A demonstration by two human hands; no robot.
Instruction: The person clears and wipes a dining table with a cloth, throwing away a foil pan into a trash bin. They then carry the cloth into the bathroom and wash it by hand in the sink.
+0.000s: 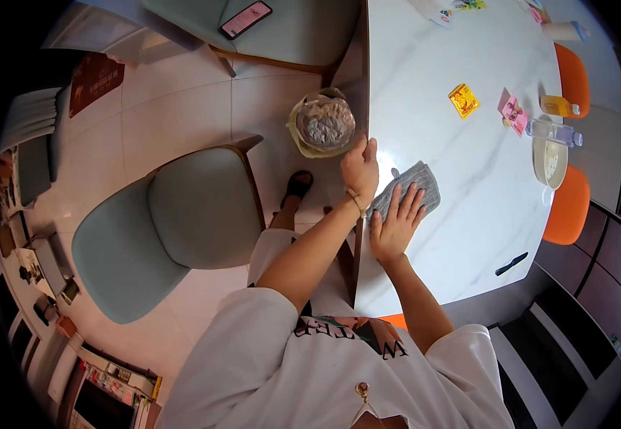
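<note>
My right hand [398, 225] lies flat, fingers spread, on a folded grey cloth [425, 187] at the near-left edge of a white marbled table [460, 236]. The cloth has a small loop at its far corner. At the table's edge, left of the cloth, my left hand [360, 170] is closed with the thumb along the top; whether anything is inside its fingers is hidden. A bracelet circles that wrist. Just beyond and below this hand, a lined waste bin [310, 149] with crumpled, clear-looking plastic in it stands on the floor.
On the table lie a yellow packet [464, 101], a pink packet [515, 116], a clear bottle [553, 133], an orange-liquid bottle [558, 106], a pale dish [550, 161] and a black knife [512, 264]. Grey-green chairs [203, 207] stand left; one bears a phone [246, 20].
</note>
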